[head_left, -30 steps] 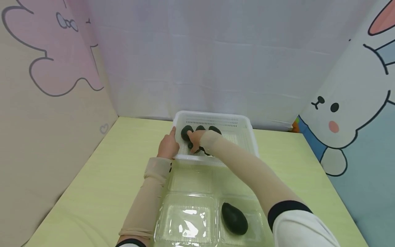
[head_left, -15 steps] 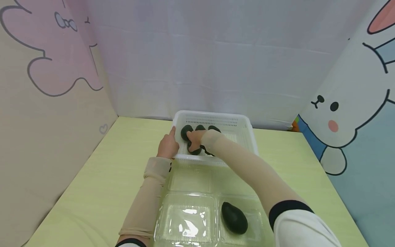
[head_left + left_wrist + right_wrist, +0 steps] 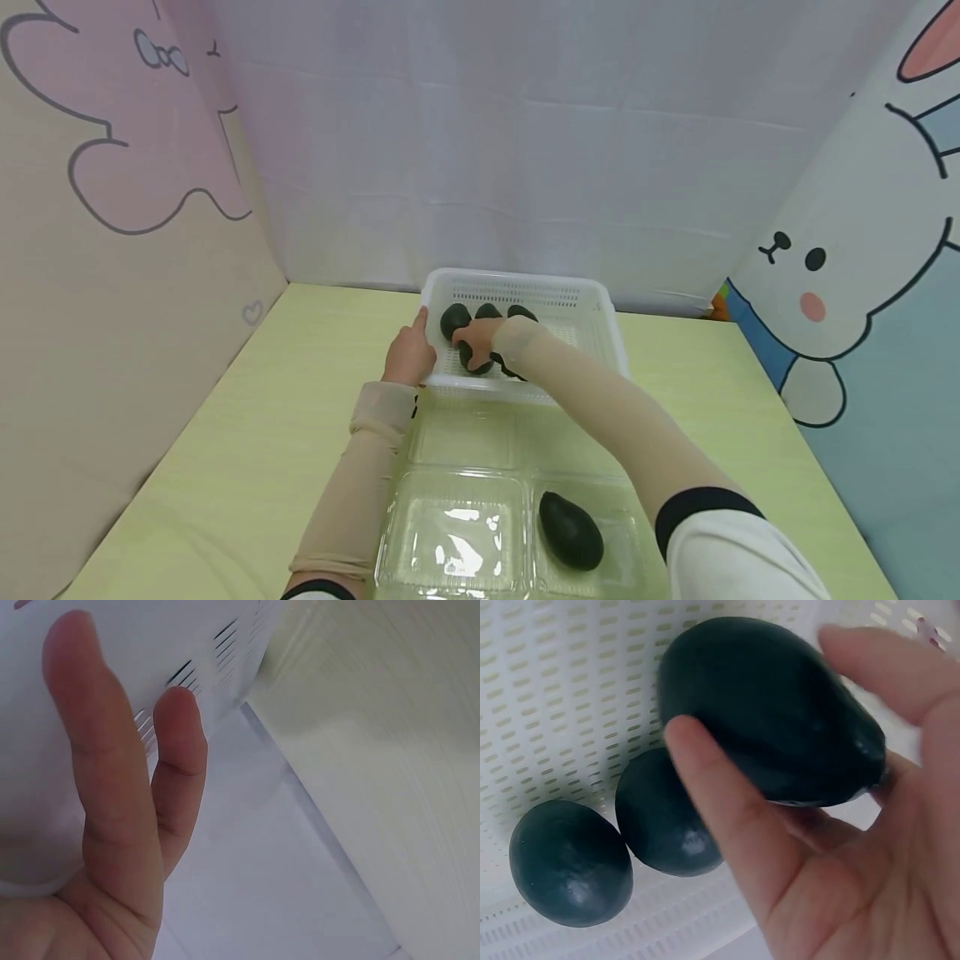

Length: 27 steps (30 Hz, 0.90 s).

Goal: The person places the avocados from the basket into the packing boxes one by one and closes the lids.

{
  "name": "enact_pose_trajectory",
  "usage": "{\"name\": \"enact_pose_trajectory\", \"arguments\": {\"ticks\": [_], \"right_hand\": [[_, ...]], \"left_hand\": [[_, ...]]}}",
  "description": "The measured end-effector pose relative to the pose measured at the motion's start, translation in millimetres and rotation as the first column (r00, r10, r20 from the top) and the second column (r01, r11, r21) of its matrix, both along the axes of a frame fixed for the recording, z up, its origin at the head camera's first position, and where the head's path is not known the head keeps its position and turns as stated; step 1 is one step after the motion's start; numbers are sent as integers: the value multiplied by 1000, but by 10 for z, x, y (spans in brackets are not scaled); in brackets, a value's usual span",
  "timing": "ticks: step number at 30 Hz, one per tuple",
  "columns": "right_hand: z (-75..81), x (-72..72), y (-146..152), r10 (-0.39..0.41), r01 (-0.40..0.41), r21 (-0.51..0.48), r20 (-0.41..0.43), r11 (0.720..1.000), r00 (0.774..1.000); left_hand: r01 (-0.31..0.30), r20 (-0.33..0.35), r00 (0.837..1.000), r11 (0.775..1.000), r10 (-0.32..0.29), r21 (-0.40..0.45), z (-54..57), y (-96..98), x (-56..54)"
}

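My right hand [image 3: 474, 340] is inside the white basket [image 3: 618, 346]. Its thumb and fingers lie around a dark green avocado [image 3: 750, 705], gripping it at the basket's front left. Two more avocados [image 3: 570, 862] show beyond the fingers in the right wrist view, lying on the slotted floor. In the head view, another avocado [image 3: 453, 319] lies just behind the hand. My left hand [image 3: 410, 352] rests against the basket's left rim; in the left wrist view its fingers [image 3: 112, 772] are nearly straight beside the slotted wall.
A clear plastic tray [image 3: 459, 472] with compartments stands in front of the basket, and one avocado [image 3: 572, 531] lies in its right front compartment. The light yellow table [image 3: 247, 467] ends at a white back curtain [image 3: 510, 167], with cartoon-printed panels at both sides.
The right hand has shifted slightly to the right with the front avocado, which now shows more under the fingers. The left hand stays at the rim.
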State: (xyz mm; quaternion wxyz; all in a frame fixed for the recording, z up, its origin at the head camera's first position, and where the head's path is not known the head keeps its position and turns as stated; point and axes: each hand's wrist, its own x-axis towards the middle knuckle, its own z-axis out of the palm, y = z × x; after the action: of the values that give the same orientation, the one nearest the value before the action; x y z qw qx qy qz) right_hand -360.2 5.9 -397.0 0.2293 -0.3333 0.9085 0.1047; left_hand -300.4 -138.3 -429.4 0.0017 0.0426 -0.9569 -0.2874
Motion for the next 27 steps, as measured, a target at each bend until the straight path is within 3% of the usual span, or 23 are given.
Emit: {"name": "enact_pose_trajectory", "arguments": {"ticks": [27], "right_hand": [[134, 46, -10, 186, -183, -88, 27, 979, 982]], "left_hand": [[5, 6, 1000, 1000, -5, -8, 25, -1, 14]]}}
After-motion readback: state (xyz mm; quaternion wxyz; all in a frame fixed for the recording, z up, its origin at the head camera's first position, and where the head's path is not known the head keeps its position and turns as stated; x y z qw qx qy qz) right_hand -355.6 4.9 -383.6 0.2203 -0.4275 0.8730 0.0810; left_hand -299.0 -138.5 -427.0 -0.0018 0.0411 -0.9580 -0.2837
